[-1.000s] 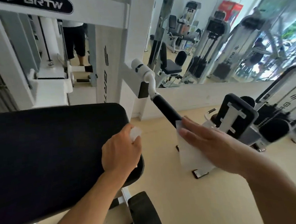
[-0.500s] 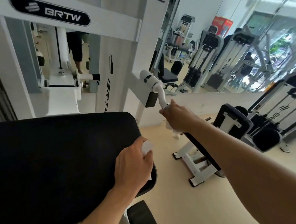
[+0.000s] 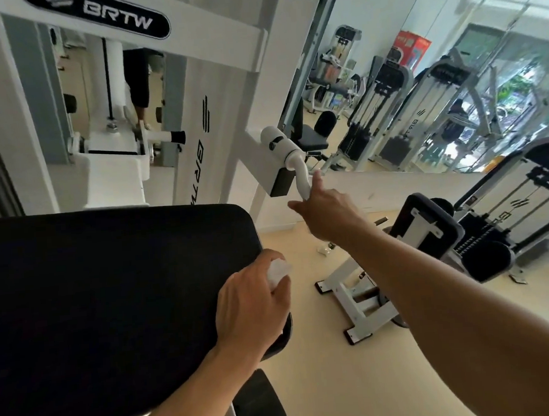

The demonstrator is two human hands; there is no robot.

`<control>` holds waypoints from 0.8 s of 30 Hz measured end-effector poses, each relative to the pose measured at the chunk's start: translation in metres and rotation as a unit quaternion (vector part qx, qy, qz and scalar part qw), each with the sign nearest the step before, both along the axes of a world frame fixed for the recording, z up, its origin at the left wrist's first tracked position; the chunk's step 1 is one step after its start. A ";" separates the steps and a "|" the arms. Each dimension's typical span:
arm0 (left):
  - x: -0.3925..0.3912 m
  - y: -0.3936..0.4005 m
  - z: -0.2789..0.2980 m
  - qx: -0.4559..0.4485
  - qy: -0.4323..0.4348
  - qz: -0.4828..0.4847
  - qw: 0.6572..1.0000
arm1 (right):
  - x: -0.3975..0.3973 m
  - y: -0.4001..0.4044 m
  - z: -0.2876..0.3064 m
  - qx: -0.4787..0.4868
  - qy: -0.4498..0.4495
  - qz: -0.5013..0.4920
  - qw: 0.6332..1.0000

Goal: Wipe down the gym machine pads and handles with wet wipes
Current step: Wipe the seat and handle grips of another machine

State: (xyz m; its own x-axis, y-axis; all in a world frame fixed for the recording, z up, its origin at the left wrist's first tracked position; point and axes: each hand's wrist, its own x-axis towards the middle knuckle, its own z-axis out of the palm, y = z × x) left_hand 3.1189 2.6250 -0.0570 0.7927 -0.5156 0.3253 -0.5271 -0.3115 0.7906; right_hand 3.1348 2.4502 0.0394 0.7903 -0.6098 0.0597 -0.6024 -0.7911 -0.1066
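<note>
The machine's big black pad (image 3: 110, 300) fills the left of the view. At its right edge my left hand (image 3: 250, 303) rests and grips a crumpled white wet wipe (image 3: 279, 271). My right hand (image 3: 325, 204) is stretched forward and curled round the machine's handle (image 3: 296, 164), just below its white bend. The thumb points up along the tube. My forearm hides the handle's black grip. No wipe shows in the right hand.
The white machine frame with the BRTW label (image 3: 116, 14) stands straight ahead. A mirror wall runs behind it at the right. A black padded bench (image 3: 427, 229) and a white floor frame (image 3: 354, 303) sit to the right. A second black pad (image 3: 261, 403) lies below.
My right hand slid up the handle from the lower black grip to the white bend, and the hanging white wipe is now out of sight. My left hand stayed on the pad's edge.
</note>
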 end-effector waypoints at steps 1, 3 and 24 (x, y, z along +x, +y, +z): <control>0.000 0.000 0.001 -0.002 -0.001 -0.002 1.000 | -0.010 0.001 -0.001 -0.020 0.013 0.006 1.000; -0.001 0.000 0.001 -0.009 -0.001 -0.003 1.000 | -0.041 0.004 -0.004 -0.051 0.041 -0.002 0.998; -0.003 -0.005 -0.008 -0.003 -0.018 0.038 0.999 | -0.130 0.025 0.004 -0.058 0.112 0.011 0.992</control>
State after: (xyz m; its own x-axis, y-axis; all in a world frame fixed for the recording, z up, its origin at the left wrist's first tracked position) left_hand 3.1163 2.6196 -0.0652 0.8172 -0.4530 0.3563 -0.5299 -0.3473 0.7737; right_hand 3.0052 2.4748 0.0437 0.8047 -0.5917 -0.0494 -0.5832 -0.8033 0.1209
